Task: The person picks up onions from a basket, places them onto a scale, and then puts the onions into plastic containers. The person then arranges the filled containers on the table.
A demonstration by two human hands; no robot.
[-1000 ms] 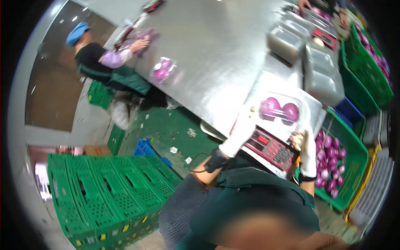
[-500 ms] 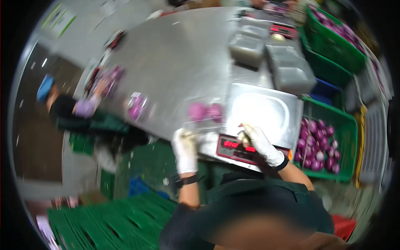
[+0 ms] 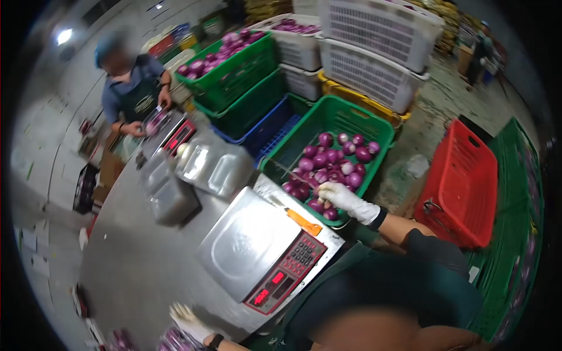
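Over the green crate (image 3: 374, 126) on your right, your right hand (image 3: 339, 196) is down among the red onions (image 3: 331, 164), gloved in white. Its fingers curl toward the pile near the crate's front edge, but you cannot tell whether they have closed on an onion or only rest on the heap. The onions fill the crate's floor, mostly toward the near side.

Your left hand (image 3: 187, 320), also gloved, sits low at the near edge of the steel table (image 3: 134, 257). It lies beside some bagged onions (image 3: 175, 340) at the bottom of the view; its grip is too blurred and cut off to read.

Between your hands stands the scale (image 3: 257, 251), its pan bare and its red digits lit on the front panel. An orange-handled knife (image 3: 298, 217) lies on the scale's right corner, just beside the crate.

Beyond the scale, clear tubs (image 3: 211, 167) sit upside down on the table. Farther along, another person (image 3: 132, 88) in an apron stands at a second scale (image 3: 175, 134), both hands at its pan. Stacked behind are more green crates of onions (image 3: 234, 61), a blue crate (image 3: 269, 126), a yellow one (image 3: 351, 96) and white baskets (image 3: 374, 41). A red crate (image 3: 462, 181) stands on the floor to your right, well apart from the green one.
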